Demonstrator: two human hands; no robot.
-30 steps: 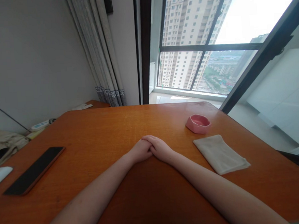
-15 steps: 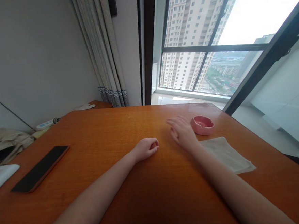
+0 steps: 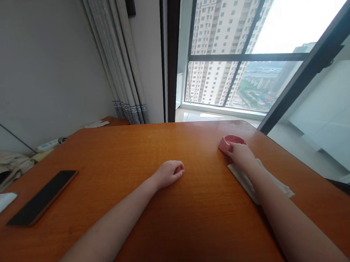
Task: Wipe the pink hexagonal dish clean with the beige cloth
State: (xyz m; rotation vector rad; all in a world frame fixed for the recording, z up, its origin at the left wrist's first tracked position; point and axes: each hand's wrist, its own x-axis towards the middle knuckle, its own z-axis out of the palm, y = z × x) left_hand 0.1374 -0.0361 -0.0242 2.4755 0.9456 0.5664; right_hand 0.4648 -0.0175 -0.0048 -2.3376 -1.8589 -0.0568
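A small pink bowl [image 3: 224, 144] with an angular outline sits near the far right part of the wooden table. My right hand [image 3: 240, 153] grips its near rim, the thumb at the inner edge; the other fingers are largely hidden. Under my right forearm lies a folded pale cloth [image 3: 245, 180], partly covered from view. My left hand [image 3: 169, 174] rests on the table near the middle, its fingers curled into a loose fist with nothing visible inside.
On the left of the wooden table [image 3: 128, 150] lies a long black flat slab [image 3: 43, 199]. A white object [image 3: 0, 205] is beside it at the left edge. Crumpled beige fabric [image 3: 9, 164] and a power strip [image 3: 48, 145] are beyond that edge. A window stands past the far side.
My right hand has moved right and closed on the near rim of the pink bowl. My left hand keeps its place and curled shape. The view has shifted slightly.
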